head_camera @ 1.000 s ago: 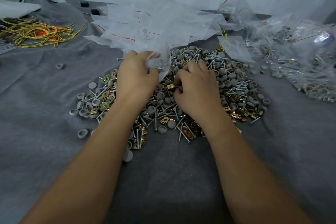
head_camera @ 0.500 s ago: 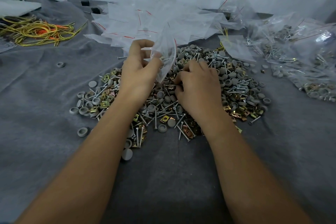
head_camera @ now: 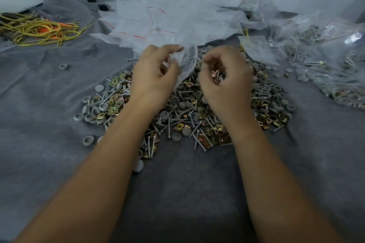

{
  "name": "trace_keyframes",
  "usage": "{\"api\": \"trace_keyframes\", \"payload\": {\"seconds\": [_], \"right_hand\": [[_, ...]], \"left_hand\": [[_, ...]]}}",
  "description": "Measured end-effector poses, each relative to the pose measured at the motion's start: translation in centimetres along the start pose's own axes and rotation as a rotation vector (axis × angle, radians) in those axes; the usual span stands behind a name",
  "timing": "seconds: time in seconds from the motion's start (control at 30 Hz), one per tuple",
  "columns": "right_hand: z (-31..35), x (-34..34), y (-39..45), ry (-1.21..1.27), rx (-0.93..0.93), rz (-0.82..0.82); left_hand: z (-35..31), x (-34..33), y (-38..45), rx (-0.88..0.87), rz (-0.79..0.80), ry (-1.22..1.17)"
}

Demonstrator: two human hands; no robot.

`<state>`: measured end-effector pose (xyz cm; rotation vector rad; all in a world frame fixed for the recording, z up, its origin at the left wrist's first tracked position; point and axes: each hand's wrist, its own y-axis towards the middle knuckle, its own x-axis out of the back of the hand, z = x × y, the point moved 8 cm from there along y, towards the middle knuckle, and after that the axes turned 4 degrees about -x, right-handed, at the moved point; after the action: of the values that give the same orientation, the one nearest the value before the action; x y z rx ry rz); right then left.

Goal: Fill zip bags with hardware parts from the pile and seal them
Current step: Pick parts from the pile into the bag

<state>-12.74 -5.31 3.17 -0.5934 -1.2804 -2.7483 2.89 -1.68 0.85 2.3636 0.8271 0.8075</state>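
A pile of hardware parts (head_camera: 183,116), made of screws, brass clips and grey round caps, lies on the grey cloth in the middle. My left hand (head_camera: 154,77) pinches a clear zip bag (head_camera: 186,65) by its mouth, held up above the pile. My right hand (head_camera: 223,77) is curled just right of the bag, gripping a handful of screws and clips (head_camera: 217,76) lifted off the pile. Both forearms reach in from the bottom edge.
A heap of empty clear zip bags (head_camera: 167,19) with red seal lines lies behind the pile. Filled bags (head_camera: 331,69) are stacked at the right. Yellow and orange wire ties (head_camera: 39,29) lie at the far left. Loose grey caps (head_camera: 64,66) dot the grey cloth (head_camera: 187,193).
My right hand has come up off the pile with a handful of parts, toward the bag. My left hand has raised the bag and spread its mouth.
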Motion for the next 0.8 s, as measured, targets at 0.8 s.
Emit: {"api": "trace_keyframes", "payload": {"seconds": [0.8], "right_hand": [[0.5,-2.0,-1.1,-0.207,0.073,0.066]], "left_hand": [[-1.9,-1.6,-0.5,0.067,0.181,-0.397]]}}
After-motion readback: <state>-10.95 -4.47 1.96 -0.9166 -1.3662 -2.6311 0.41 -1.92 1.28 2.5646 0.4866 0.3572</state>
